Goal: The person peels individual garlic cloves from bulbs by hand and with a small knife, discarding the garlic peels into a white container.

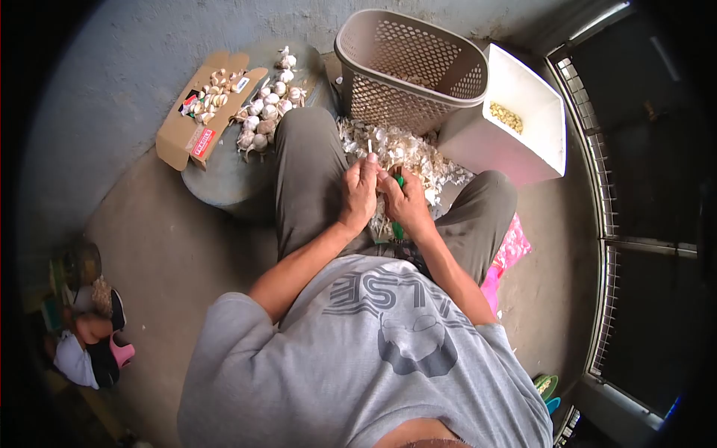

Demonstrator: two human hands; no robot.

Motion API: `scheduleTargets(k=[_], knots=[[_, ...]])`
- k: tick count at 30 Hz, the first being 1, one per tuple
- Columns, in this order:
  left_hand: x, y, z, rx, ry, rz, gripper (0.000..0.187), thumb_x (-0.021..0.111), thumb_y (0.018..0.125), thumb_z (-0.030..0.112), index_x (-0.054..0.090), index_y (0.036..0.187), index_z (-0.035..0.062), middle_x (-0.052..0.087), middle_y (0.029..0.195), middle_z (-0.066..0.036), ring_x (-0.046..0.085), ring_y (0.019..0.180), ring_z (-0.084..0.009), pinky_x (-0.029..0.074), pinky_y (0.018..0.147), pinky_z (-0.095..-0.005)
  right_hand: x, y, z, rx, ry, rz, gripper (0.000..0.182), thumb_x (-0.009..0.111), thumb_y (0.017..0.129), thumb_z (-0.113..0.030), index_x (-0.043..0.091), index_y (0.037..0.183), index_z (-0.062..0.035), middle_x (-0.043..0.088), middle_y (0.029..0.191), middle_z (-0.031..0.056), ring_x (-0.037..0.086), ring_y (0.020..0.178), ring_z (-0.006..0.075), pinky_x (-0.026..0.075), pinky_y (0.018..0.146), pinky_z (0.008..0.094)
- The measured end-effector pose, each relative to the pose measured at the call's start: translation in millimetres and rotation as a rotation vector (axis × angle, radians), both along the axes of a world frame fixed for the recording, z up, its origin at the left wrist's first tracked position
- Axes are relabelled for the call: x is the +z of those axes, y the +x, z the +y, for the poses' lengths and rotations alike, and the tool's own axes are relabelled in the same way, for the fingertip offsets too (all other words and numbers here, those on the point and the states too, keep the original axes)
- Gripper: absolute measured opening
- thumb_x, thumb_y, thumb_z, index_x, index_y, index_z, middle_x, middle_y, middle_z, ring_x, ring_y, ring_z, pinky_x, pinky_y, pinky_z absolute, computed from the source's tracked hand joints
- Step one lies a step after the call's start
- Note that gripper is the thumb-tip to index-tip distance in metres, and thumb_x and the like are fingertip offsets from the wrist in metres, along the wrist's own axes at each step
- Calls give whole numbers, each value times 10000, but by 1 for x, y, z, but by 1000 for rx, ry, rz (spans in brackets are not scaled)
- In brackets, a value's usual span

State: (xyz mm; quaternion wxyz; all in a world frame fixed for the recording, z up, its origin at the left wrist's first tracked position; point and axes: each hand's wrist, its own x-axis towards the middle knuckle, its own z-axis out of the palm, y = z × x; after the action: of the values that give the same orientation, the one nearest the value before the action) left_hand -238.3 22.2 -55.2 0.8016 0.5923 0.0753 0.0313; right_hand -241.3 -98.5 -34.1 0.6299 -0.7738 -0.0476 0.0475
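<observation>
Both of my hands meet between my knees, above a heap of garlic skins (pixel 407 149). My left hand (pixel 360 193) is closed, with a small pale piece, perhaps a clove, near its thumb tip; what its fingers grip is too small to name. My right hand (pixel 407 200) is wrapped round a green-handled tool (pixel 399 230), its fingertips close to my left hand's. Whole garlic bulbs (pixel 269 112) lie on a round grey surface (pixel 216 187) to the left. Beside them, loose cloves (pixel 213 97) rest on an opened cardboard box (pixel 175 136).
A perforated basket (pixel 396 93) stands ahead, beside a tilted white foam box (pixel 541 134) holding peeled cloves (pixel 506 117). A pink bag (pixel 514 243) lies by my right knee. Another person (pixel 86 340) is at the far left; barred openings line the right.
</observation>
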Motion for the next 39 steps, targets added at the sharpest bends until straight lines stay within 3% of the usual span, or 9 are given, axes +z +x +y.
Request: scheduleTargets(k=[3, 7, 12, 15, 19, 23, 29, 36, 39], knots=[[3, -3, 0, 5, -44, 35, 466, 494, 1093, 399, 598, 820, 35, 541, 700, 20, 489, 643, -69, 424, 591, -269, -1, -4, 2, -25, -55, -216, 320, 608, 1042, -262, 585, 880, 14, 554, 634, 18, 468, 553, 79, 387, 501, 286], [-5, -2, -1, -26, -184, 136, 440, 511, 1085, 393, 607, 818, 57, 543, 695, 17, 482, 641, -56, 414, 587, -249, -1, -5, -6, 30, -77, -73, 329, 615, 1041, -266, 593, 879, 20, 564, 638, 37, 467, 583, 86, 399, 529, 295], [16, 4, 10, -77, -486, 268, 408, 551, 1045, 479, 578, 843, 126, 574, 681, 14, 405, 383, -82, 297, 325, -249, -3, -10, -14, 23, 193, 136, 271, 569, 1059, -234, 577, 890, -22, 517, 596, 11, 458, 433, 94, 377, 403, 279], [30, 11, 18, -128, -508, 158, 417, 556, 1046, 472, 587, 839, 110, 563, 672, 0, 443, 429, -83, 350, 374, -245, 10, -11, -18, 34, 346, 340, 251, 544, 1060, -225, 579, 902, -33, 524, 592, 20, 449, 408, 103, 378, 386, 280], [21, 16, 19, -187, -204, 128, 435, 621, 1007, 498, 584, 853, 92, 582, 713, 18, 516, 497, -49, 434, 409, -212, 17, 4, -32, -62, 502, 282, 225, 547, 1029, -207, 630, 1005, 1, 658, 746, 92, 514, 430, 120, 398, 388, 267], [19, 4, 8, -313, -110, 179, 351, 668, 996, 417, 600, 898, 87, 613, 772, 14, 568, 556, -55, 475, 447, -220, 22, 4, -41, -66, 421, 181, 189, 612, 1018, -153, 614, 1068, 30, 691, 861, 86, 553, 482, 105, 427, 420, 263], [21, 5, 3, -378, -104, 177, 205, 677, 1001, 268, 646, 996, 65, 657, 812, 4, 603, 632, -65, 485, 511, -223, 16, 4, -37, -86, 212, 26, 165, 638, 1024, -144, 615, 1099, 1, 659, 808, 55, 552, 528, 82, 440, 473, 255], [9, 8, 1, -311, -70, 163, 126, 638, 967, 138, 664, 908, 31, 677, 829, -37, 602, 651, -88, 482, 555, -240, 2, 10, -42, -76, -16, -219, 160, 650, 1014, -138, 653, 1084, 6, 687, 791, 55, 568, 610, 114, 477, 569, 295], [0, 13, 4, -337, -90, 122, 125, 648, 958, 141, 661, 907, 29, 679, 834, -38, 605, 659, -91, 487, 560, -238, -1, 8, -44, -93, 119, -63, 160, 655, 1013, -142, 672, 1077, 3, 693, 815, 35, 579, 604, 103, 470, 549, 272]])
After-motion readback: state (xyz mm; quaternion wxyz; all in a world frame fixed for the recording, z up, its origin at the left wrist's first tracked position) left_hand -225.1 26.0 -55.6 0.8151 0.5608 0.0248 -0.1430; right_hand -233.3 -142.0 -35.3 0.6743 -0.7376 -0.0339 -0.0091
